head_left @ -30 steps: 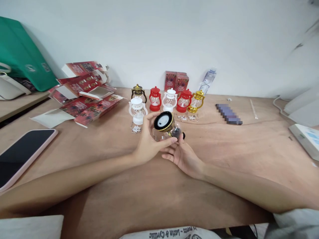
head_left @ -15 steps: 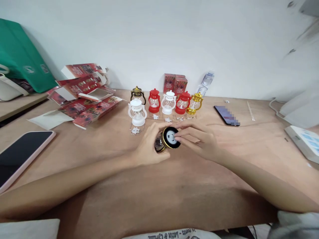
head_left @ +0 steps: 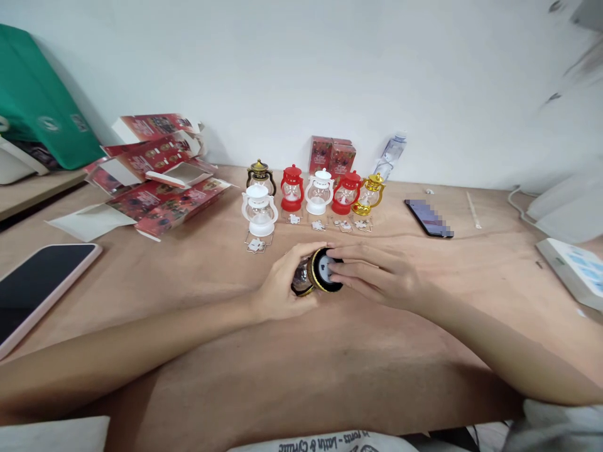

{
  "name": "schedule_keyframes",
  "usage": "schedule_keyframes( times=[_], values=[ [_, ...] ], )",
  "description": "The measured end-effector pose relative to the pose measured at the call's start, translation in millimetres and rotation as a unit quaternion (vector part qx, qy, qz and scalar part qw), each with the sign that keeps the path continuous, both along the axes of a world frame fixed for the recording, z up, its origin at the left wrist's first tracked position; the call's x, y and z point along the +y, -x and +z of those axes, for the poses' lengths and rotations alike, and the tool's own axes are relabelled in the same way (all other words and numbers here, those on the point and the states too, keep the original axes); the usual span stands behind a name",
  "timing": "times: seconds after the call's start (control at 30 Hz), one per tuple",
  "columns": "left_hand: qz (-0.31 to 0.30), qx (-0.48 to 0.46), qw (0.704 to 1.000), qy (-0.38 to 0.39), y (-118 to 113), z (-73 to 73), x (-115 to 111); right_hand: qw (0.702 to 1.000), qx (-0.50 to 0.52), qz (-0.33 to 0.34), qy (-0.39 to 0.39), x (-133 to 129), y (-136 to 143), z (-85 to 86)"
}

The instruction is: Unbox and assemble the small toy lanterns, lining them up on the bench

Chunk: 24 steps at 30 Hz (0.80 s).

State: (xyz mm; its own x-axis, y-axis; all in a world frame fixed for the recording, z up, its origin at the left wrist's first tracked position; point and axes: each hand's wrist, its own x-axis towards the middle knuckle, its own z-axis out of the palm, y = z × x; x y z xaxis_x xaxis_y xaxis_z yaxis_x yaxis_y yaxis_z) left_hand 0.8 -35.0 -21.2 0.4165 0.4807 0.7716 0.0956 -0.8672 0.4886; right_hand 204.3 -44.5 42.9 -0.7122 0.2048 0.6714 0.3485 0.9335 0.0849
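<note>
My left hand [head_left: 280,285] is wrapped around a small black-and-gold lantern [head_left: 301,277], tipped on its side so that its black base faces right. A pale round disc [head_left: 324,269] with dark marks sits in the middle of that base. My right hand [head_left: 381,273] lays its outstretched fingers over the disc and the base's rim; its thumb is hidden. Behind my hands stand a white lantern [head_left: 260,216], a bronze-black lantern [head_left: 259,176], a red lantern [head_left: 292,191], another white lantern [head_left: 319,194], a second red lantern [head_left: 347,194] and a gold lantern [head_left: 368,198].
Small white cut-out pieces [head_left: 257,245] lie before the lanterns. Red boxes [head_left: 342,160] and a clear bottle [head_left: 391,156] stand by the wall. Opened red cartons [head_left: 164,169] are heaped at left, near a phone [head_left: 44,282]. Another phone [head_left: 424,216] and a white box [head_left: 572,270] lie right.
My right fingers have straightened and spread further over the base, covering more of the disc. The held lantern sits slightly lower in view, its base turned a little more to the right.
</note>
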Motion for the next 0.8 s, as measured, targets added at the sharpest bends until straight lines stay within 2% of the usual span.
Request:
schedule_keyframes(
  times=[0.17, 0.4, 0.6, 0.8],
  values=[
    [0.009, -0.008, 1.000, 0.006, 0.6, -1.0, -0.8, 0.999, -0.016, -0.009, -0.049, -0.8, -0.5, -4.6],
    [0.012, 0.005, 1.000, -0.005, 1.0, -1.9, -1.2, 0.997, -0.039, 0.025, -0.053, -1.0, -5.5, -11.6],
    [0.017, 0.018, 1.000, 0.003, 1.3, 0.0, -3.1, 0.997, -0.050, 0.016, -0.055, 0.9, -8.5, -16.7],
    [0.009, 0.017, 1.000, -0.015, -0.9, 4.8, 0.8, 0.997, -0.018, 0.002, -0.072, 1.4, -5.5, -11.8]
  ],
)
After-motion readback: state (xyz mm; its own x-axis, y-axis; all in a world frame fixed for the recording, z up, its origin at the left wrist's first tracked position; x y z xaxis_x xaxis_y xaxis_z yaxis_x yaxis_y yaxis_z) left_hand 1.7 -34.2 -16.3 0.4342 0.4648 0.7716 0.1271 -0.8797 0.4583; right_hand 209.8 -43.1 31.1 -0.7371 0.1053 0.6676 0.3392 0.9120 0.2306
